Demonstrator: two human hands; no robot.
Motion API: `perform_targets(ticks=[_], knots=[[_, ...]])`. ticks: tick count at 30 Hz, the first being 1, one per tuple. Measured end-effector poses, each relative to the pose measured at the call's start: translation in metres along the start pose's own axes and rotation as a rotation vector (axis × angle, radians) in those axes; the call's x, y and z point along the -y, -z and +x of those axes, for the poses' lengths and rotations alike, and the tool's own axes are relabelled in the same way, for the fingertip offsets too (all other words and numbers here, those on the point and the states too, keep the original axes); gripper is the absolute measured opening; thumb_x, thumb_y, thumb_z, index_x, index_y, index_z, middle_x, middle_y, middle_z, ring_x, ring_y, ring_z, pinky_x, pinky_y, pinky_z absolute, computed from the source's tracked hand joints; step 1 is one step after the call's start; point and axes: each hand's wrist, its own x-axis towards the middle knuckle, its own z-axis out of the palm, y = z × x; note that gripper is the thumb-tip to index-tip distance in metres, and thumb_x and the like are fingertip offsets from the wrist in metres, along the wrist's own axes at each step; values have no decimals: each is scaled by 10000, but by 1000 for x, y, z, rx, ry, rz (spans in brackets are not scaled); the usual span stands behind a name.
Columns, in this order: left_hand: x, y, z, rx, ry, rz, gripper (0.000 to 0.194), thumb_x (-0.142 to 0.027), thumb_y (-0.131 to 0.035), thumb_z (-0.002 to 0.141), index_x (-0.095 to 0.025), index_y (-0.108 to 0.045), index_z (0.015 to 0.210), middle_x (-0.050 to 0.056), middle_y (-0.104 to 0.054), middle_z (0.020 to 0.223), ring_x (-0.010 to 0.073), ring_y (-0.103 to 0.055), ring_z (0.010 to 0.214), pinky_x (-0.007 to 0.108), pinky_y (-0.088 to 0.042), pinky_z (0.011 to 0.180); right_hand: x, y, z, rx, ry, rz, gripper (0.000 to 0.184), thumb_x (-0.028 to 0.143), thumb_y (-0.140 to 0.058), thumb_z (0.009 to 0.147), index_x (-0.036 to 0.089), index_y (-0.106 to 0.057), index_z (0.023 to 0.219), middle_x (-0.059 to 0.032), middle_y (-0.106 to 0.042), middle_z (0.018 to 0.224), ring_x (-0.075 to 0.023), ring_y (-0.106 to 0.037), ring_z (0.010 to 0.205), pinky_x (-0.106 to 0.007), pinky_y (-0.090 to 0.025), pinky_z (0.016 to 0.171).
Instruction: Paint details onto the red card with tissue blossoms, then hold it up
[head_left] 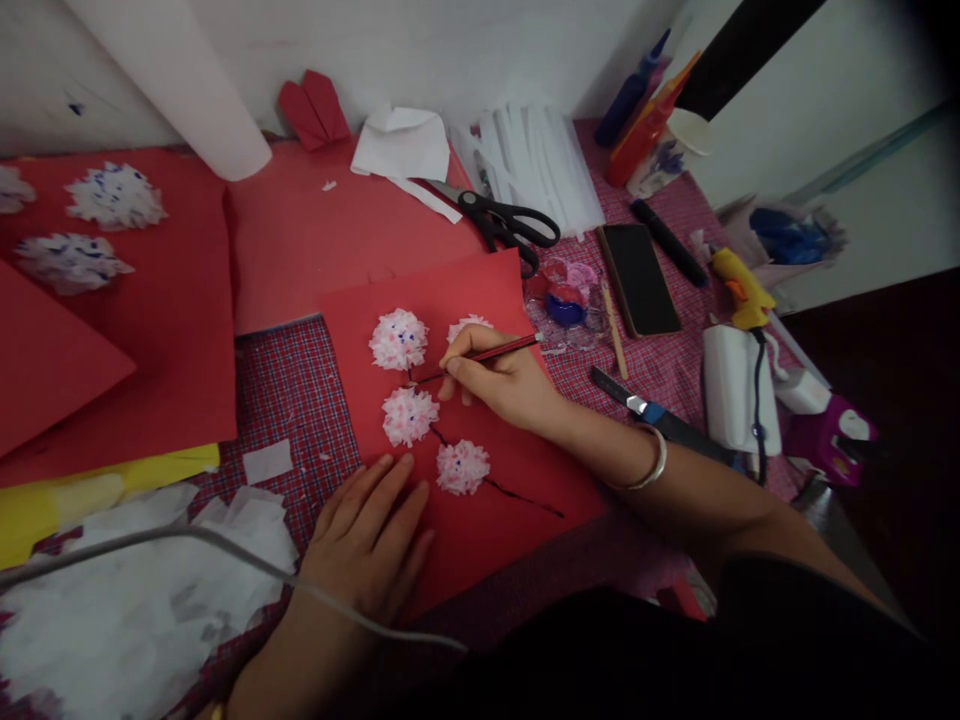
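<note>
Plaid-covered surface (285, 375) carried red sheet (517, 560) with fluffy pink-white flowers (463, 467), dark stems (525, 497); right hand (491, 375) pinched red-black brush (506, 349), left hand (371, 535) lay flat, fingers slightly apart.

No texts, labels, brands, numbers or signs were legible on any of the items shown in this view of the worktop (285, 385).

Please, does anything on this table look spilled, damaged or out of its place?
Nothing looks clearly spilled or damaged. One oddity: a grey cord crosses the view over the loose heap of white paper scraps and the left hand, where it might snag.
</note>
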Motion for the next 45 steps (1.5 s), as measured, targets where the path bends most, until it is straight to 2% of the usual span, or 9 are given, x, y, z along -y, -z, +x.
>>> perform_targets(ticks=[5,9,13,16,20,23,32,38,45], knots=[[0,3,1,-7,4,-9,247,-183,-519,952,-123,-578,1184,160,-536,1344,325,-488,1256,500,-455,988,0,-1,2,5,29,-37,139,253,-543,906,171,-533,795,4,-646,705,-65,-508,543,-203,-408,531],[1,5,2,36,-6,0,270,-164,-556,933,-123,-569,1200,162,-526,1356,321,-480,1266,488,-454,999,2,1,2,-4,5,63,132,270,-537,905,174,-525,814,13,-647,672,-66,-521,515,-206,-412,521],[0,5,4,6,-4,8,278,-171,-536,946,-118,-567,1217,154,-543,1338,319,-494,1249,484,-452,993,15,7,-13,31,-87,169,142,299,-483,921,173,-547,931,5,-672,714,-78,-577,539,-208,-404,502],[-4,5,4,-18,10,29,289,-172,-536,948,-117,-570,1230,146,-576,1298,309,-529,1201,487,-437,1009,26,9,-31,96,-166,102,85,251,-528,880,172,-553,861,24,-616,629,-81,-550,530,-214,-404,504],[-11,7,1,-63,-76,-27,219,-136,-548,929,-123,-623,1135,100,-671,1118,240,-621,1001,392,-499,903,26,7,-46,66,-96,-65,67,171,-518,828,185,-534,765,49,-524,582,-77,-466,507,-221,-358,485],[-14,6,-2,-39,-165,-71,182,-129,-505,945,-120,-651,1053,78,-693,1044,210,-638,915,341,-527,811,20,3,-47,63,-34,-159,99,145,-493,815,190,-527,734,41,-511,605,-86,-461,549,-237,-358,516],[-10,1,-5,-9,-170,-95,210,-117,-482,946,-112,-651,1071,84,-684,1060,211,-632,923,347,-537,795,13,3,-44,51,-61,-201,81,173,-465,826,203,-516,770,29,-503,652,-104,-466,619,-262,-357,555],[-10,3,-4,6,-170,-115,205,-110,-474,954,-105,-643,1070,91,-681,1058,204,-630,921,338,-519,805,15,3,-42,83,-51,-188,98,155,-463,834,197,-504,755,30,-498,651,-103,-461,625,-257,-358,565],[-9,8,1,3,-158,-110,205,-99,-482,940,-133,-644,1062,71,-686,1042,190,-638,905,323,-529,798,8,3,-41,45,-56,-152,77,176,-476,832,201,-503,764,31,-493,645,-102,-448,620,-257,-359,562]])
